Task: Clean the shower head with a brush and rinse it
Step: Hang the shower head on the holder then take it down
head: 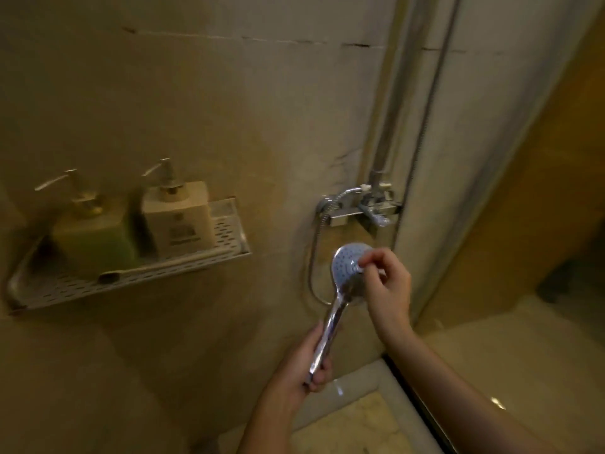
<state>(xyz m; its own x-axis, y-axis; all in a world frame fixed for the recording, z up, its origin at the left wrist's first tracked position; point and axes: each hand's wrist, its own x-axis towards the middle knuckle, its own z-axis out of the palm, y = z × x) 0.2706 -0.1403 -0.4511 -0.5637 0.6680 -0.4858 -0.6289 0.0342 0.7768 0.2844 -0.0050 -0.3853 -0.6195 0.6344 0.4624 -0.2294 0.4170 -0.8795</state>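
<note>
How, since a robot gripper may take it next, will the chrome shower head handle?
Probably slippery: the shower head is polished chrome. Likely rigid and fairly light, since the left hand holds it up by the handle end. The metal hose looping behind may tug against moves.

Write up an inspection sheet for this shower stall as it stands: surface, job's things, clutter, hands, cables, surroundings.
Surface: beige tiled wall; pale stone floor below.
Job's things: chrome hand shower with round blue-white face, face turned toward the camera; no brush can be made out.
Clutter: perforated metal corner shelf carrying a green pump bottle and a cream pump bottle.
Grippers: left hand grips the handle; right hand, fingers curled, touches the face's edge; whether it holds anything cannot be told.
Cables: ribbed metal hose loops down from the chrome mixer valve.
Surroundings: chrome riser pipe above the valve.
</note>
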